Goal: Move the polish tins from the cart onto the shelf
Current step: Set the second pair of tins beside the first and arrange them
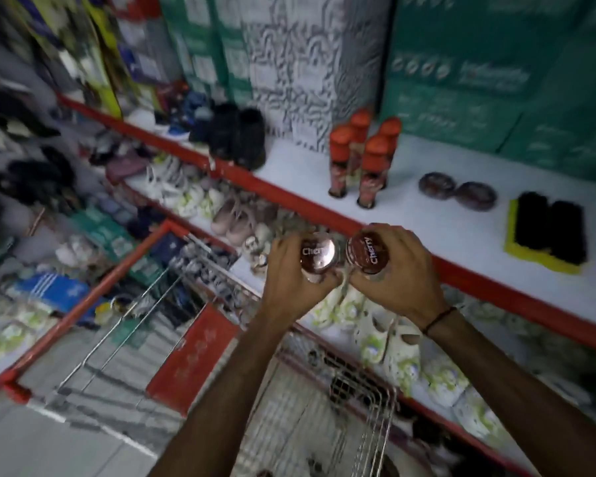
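Wire cart point(221, 390) nearest, below both forearms. Above it, left hand point(291, 280) clamped round one tin point(317, 256), right hand point(398, 270) round another tin point(369, 254) — both just short of the shelf's red front edge point(324, 210). Two more tins point(456, 191) already mid-shelf, beside bottles point(362, 160) and brushes point(549, 228). Risky: rims nearly touching — could knock together, slip, or clip the edge.

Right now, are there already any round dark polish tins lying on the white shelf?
Yes, two round dark polish tins lie side by side on the white shelf, between the orange-capped bottles and black brushes.
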